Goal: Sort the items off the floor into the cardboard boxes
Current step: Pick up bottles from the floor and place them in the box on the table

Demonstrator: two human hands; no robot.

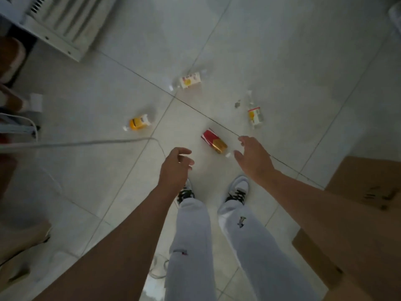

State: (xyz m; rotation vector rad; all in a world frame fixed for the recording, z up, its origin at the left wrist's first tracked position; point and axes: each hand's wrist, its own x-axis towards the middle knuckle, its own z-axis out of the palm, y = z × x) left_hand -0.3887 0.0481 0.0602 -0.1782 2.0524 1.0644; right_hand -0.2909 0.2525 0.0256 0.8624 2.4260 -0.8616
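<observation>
Tiled floor [260,51], red-gold bottle [213,141] lying, left hand [175,168], right hand [253,158] beside it

Light is dim, flat and greyish, with no hard shadows. The floor [271,51] is palest at the top and centre and darkens toward the left edge and lower corners, where things sink into murk. A small glare patch shows on a tile at the bottom. The left hand [174,168] and its arm read darker than the right hand [255,158]. Everything is soft: the red bottle [213,141] is smeared, and the vent [63,22] at upper left blurs most. Wide-angle distortion bows the grout lines and swells the forearms and the box [366,183] at the edges.
</observation>
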